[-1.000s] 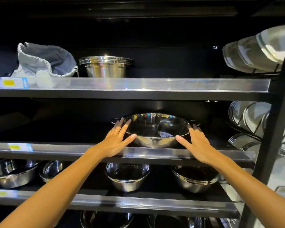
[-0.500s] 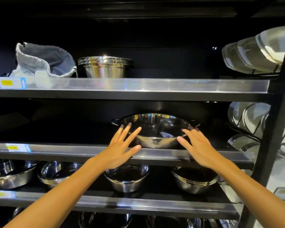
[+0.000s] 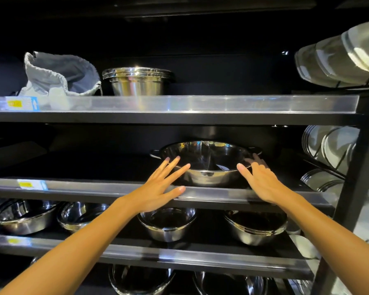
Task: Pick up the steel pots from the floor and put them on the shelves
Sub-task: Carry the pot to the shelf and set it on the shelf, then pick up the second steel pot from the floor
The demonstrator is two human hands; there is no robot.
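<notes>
A wide steel pot point(image 3: 207, 158) with two side handles and a divider inside stands on the middle shelf point(image 3: 98, 187), right of centre. My left hand point(image 3: 160, 188) hovers in front of its left side, fingers spread, holding nothing. My right hand point(image 3: 262, 179) is at the pot's right rim, fingers apart; the fingertips look just at the rim. Neither hand grips the pot.
The top shelf point(image 3: 200, 103) carries a grey cloth bag point(image 3: 57, 75) and stacked steel pots point(image 3: 136, 79). Several steel bowls point(image 3: 168, 224) sit on the shelf below, more at the bottom. Racks of plates point(image 3: 328, 145) fill the right side behind a black post point(image 3: 362, 167).
Both hands have let go of the pot's handles and drawn back toward me, fingers spreading. The pot stays put on the middle shelf.
</notes>
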